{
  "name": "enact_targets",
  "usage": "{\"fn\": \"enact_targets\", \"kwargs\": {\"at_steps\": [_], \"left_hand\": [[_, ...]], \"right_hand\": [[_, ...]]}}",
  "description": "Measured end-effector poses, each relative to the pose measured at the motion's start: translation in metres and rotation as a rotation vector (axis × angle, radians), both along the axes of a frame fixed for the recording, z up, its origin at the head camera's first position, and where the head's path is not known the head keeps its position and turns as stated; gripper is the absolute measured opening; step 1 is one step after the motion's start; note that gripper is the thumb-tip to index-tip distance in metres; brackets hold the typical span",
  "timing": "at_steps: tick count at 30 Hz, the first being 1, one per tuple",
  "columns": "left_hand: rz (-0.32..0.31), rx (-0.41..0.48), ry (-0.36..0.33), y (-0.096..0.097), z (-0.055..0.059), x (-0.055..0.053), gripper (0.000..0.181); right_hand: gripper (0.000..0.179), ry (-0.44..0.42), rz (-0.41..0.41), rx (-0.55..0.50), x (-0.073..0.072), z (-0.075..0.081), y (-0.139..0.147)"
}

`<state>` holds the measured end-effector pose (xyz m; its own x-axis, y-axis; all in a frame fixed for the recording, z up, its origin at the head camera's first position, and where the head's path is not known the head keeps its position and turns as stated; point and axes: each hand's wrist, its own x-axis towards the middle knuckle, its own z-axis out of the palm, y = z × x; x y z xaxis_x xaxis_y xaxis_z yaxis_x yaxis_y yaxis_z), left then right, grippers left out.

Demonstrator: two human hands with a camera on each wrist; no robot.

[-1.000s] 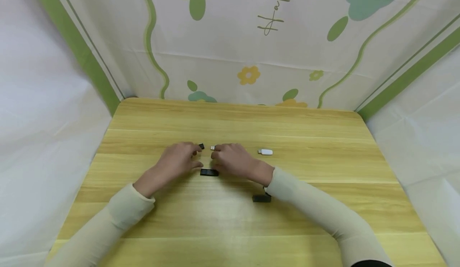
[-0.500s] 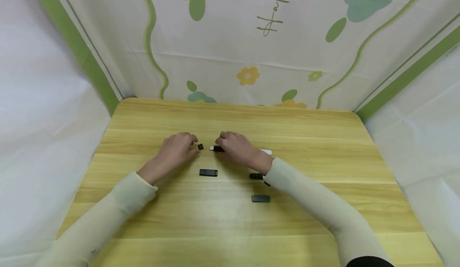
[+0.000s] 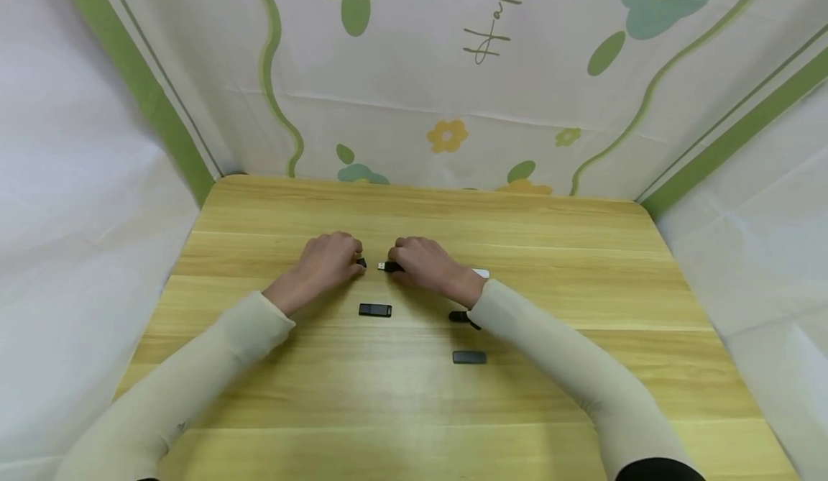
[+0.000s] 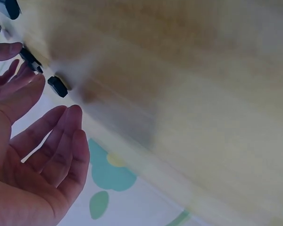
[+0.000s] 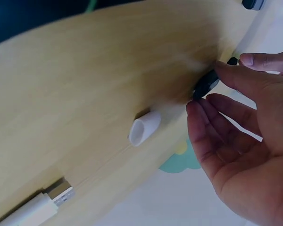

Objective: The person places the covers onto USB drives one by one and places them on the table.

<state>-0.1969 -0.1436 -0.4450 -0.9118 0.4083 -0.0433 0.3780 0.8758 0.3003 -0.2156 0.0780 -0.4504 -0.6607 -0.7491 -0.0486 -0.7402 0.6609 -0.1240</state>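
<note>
In the head view my right hand (image 3: pixel 428 264) pinches a black USB stick (image 3: pixel 392 267) close to the tabletop, its metal plug facing left. The right wrist view shows the stick (image 5: pixel 206 84) between thumb and fingertips. Left of it, a small black cap (image 3: pixel 361 262) sits between the spread thumb and fingers of my left hand (image 3: pixel 322 258). From the left wrist view, a gap shows between the left fingers and the cap (image 4: pixel 57 86). Its open end faces away from my left palm, toward the plug.
A black USB stick (image 3: pixel 375 310) lies in front of the hands. Under the right sleeve is another black one (image 3: pixel 459 316), with a dark grey stick (image 3: pixel 469 357) nearer. A white USB stick (image 5: pixel 33 209) and its white cap (image 5: pixel 145 128) lie right of my right hand.
My right hand shifted slightly up with little movement since. My left hand drew back left, then came right and its fingers now surround the black cap. The right-hand stick shows more of its body.
</note>
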Motion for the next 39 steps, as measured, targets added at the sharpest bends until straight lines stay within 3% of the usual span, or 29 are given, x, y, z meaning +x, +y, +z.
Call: {"fn": "enact_targets", "kwargs": {"at_steps": [7,18,30,39], "left_hand": [[-0.025,-0.03,-0.01,0.002,0.0,-0.005,0.025],[-0.006,-0.011,-0.014,0.003,-0.002,-0.006,0.02],[-0.023,0.028,-0.048,0.002,0.002,-0.002,0.019],[-0.028,0.035,-0.045,0.001,0.0,0.002,0.006]], "right_hand": [[0.017,-0.018,0.008,-0.007,-0.003,-0.001,-0.001],[0.012,-0.024,0.022,-0.023,-0.005,-0.003,-0.004],[0.011,-0.027,0.028,-0.041,-0.007,-0.007,0.001],[0.009,-0.039,0.048,-0.074,-0.006,-0.006,0.007]]}}
